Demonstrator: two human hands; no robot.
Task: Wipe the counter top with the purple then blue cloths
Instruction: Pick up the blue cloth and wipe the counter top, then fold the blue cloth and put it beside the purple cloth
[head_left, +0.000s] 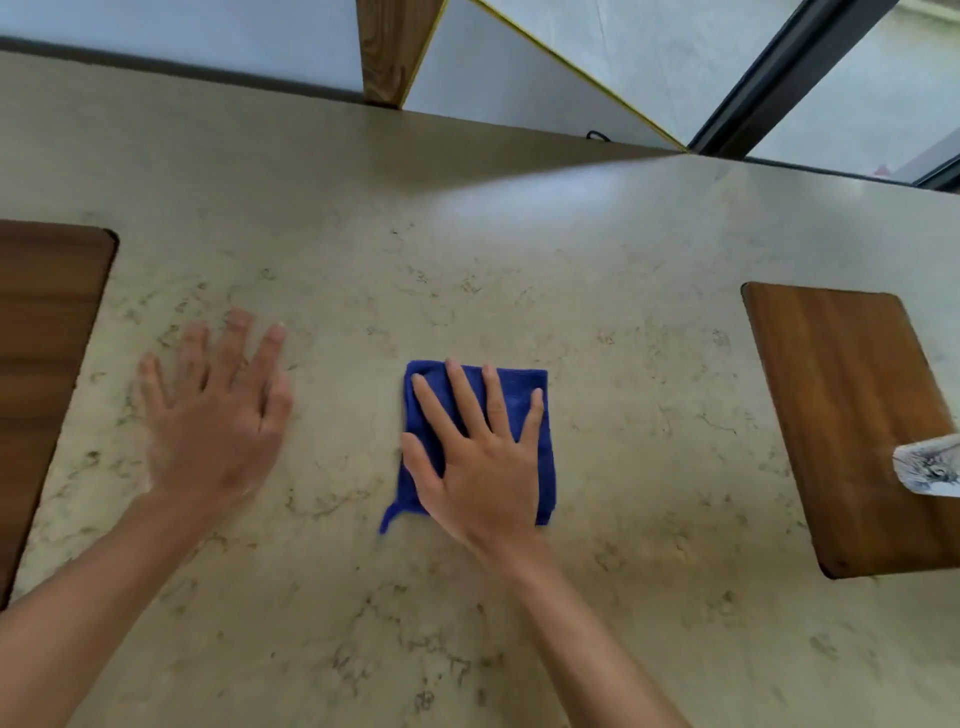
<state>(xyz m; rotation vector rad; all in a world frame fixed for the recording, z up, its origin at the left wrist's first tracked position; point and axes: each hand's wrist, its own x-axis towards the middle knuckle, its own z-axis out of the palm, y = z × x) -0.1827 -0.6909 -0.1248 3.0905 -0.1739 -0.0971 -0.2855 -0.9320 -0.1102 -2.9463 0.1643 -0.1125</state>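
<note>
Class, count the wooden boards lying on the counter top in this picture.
2: one wooden board at the left edge, partly cut off by the frame; another at the right. More may lie outside the view.

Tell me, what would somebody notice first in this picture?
The bright blue cloth in the middle of the pale stone counter top, with the right hand spread flat on it. The left hand lies open beside it, and a brown wooden board sits at the right.
</note>
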